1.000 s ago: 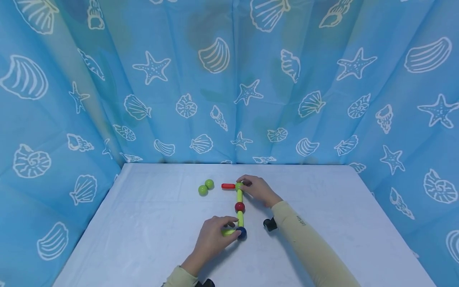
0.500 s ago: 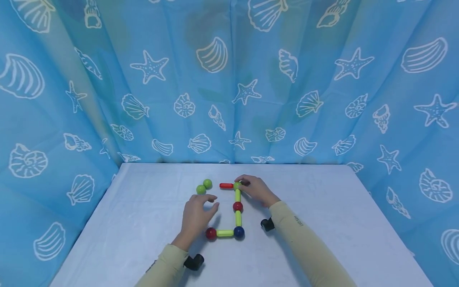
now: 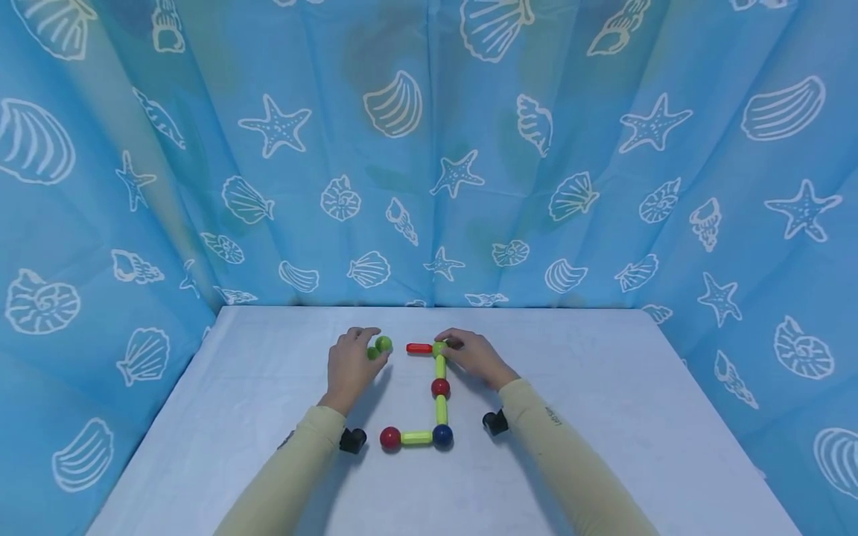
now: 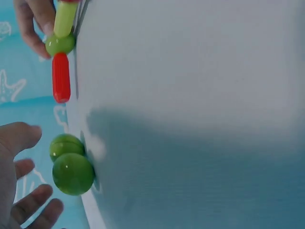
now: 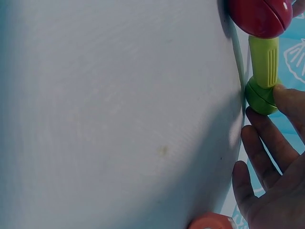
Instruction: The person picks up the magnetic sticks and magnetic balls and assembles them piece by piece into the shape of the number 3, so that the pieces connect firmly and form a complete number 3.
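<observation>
My right hand [image 3: 477,357] pinches a green ball [image 3: 439,349] at the far end of a chain of toy rods and balls. A red rod [image 3: 419,348] sticks out leftward from that ball. Toward me run a yellow-green rod [image 3: 440,368], a red ball [image 3: 439,388], another yellow-green rod [image 3: 441,410] and a dark blue ball [image 3: 442,435]. From the blue ball a third yellow-green rod [image 3: 416,438] leads left to a second red ball [image 3: 390,438]. My left hand [image 3: 348,366] reaches, fingers spread, beside two loose green balls [image 4: 73,174]; the left wrist view shows a gap between fingers and balls.
A white cloth covers the table [image 3: 570,357]. Behind it hangs a blue curtain [image 3: 429,223] with shell and starfish prints. Black wrist cameras [image 3: 353,440] sit under both forearms. An orange object [image 5: 212,222] shows at the right wrist view's lower edge.
My left hand has let go near the blue ball and moved away to the loose green balls, uncovering the near rod and red ball. My right hand keeps its place on the far green ball.
</observation>
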`<state>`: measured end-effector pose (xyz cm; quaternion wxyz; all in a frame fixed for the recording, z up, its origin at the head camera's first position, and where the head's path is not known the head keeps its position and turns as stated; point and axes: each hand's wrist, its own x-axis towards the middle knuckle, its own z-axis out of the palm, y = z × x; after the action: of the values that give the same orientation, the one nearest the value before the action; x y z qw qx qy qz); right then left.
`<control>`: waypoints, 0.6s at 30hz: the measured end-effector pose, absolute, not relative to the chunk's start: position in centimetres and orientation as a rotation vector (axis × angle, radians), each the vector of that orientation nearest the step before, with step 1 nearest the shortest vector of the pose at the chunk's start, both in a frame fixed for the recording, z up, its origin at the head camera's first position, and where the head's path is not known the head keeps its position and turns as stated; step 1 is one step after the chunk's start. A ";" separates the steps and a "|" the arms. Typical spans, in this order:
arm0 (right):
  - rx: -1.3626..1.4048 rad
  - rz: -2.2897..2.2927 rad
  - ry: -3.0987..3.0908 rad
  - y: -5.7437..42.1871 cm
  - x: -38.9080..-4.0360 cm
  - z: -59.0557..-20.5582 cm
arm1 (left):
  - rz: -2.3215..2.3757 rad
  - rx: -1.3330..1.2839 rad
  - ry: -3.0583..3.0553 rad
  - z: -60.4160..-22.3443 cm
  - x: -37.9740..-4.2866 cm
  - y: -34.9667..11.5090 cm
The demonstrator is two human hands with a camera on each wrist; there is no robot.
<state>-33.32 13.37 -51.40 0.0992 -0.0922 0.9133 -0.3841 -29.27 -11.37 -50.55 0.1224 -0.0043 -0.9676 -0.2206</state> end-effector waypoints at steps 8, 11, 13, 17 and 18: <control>-0.279 -1.150 2.696 13.2 -33.3 -51.2 | -0.616 0.024 -2.927 -50.6 -30.8 -11.3; -0.270 -1.142 2.698 13.3 -33.4 -51.3 | -0.561 0.018 -2.949 -50.8 -31.3 -11.0; -0.264 -1.139 2.695 13.4 -33.5 -51.5 | -0.528 0.014 -2.952 -50.9 -31.5 -10.8; -0.258 -1.141 2.693 13.4 -33.6 -51.8 | -0.522 0.018 -2.943 -50.9 -31.5 -10.4; -0.261 -1.142 2.693 13.4 -33.6 -51.8 | -0.523 0.020 -2.941 -50.9 -31.5 -10.4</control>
<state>-33.63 13.45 -51.81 0.1020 -0.0883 0.9122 -0.3869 -31.51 -10.39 -50.91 0.0769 0.0067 -0.9816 -0.1747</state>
